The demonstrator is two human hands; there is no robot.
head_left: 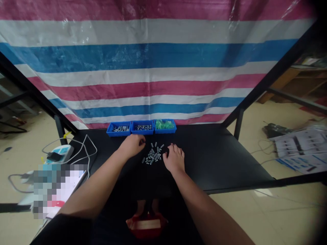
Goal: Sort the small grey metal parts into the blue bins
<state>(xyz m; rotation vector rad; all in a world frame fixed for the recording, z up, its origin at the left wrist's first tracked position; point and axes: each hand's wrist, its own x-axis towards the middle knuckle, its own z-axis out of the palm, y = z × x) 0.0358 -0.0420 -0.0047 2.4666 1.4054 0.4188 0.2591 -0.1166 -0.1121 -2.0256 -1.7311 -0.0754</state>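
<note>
Lying loose mid-table point(217, 160): a scatter of small grey metal parts point(152, 155), short cylinders, between both hands. Left hand point(133, 145) palm down at the pile's upper left edge, fingers curled in; whether pinching a part, cannot tell. Right hand point(174, 158) flat, fingers spread, tips touching the pile's right edge, holding nothing visible. Behind, three blue trays point(141, 128) in a row, two with grey parts, one with green.
</note>
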